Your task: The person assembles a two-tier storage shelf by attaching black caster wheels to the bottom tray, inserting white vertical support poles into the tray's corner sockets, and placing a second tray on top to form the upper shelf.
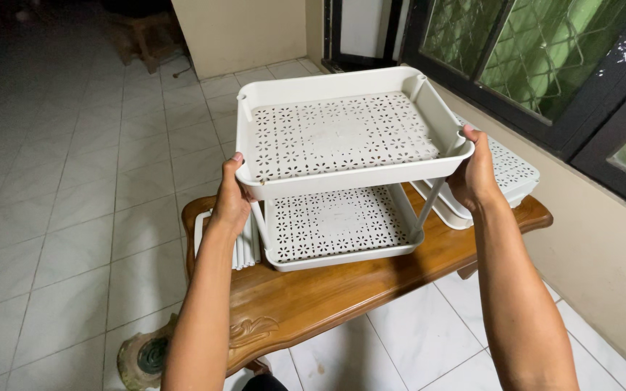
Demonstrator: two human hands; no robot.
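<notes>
The left hand (231, 201) clamps the near left corner of the top tray (342, 134), thumb on the rim and fingers under it. The right hand (474, 176) clamps the near right corner the same way. Each grip is closed on that tray, which is white, perforated with small flower-shaped holes, and held level above the tabletop (342, 289).

Directly beneath it sits a second tray (335, 226) of the same kind, resting on the tabletop near its middle. Thin white posts (429, 206) run between the two trays at the corners; whether they are seated in the top tray cannot be told.

At the tabletop's left edge, just beside the lower tray and behind the left wrist, lies a bundle of white rods (244, 242). At the right end, behind the right hand, more trays (508, 174) of the same pattern are stacked, partly hidden by the hand and the held tray.

The tabletop is polished brown wood with a carved front edge. It stands on a white tiled floor (74, 217), along a wall with dark-framed windows (545, 65). A round ornament (143, 355) sits on the floor below the near left corner.
</notes>
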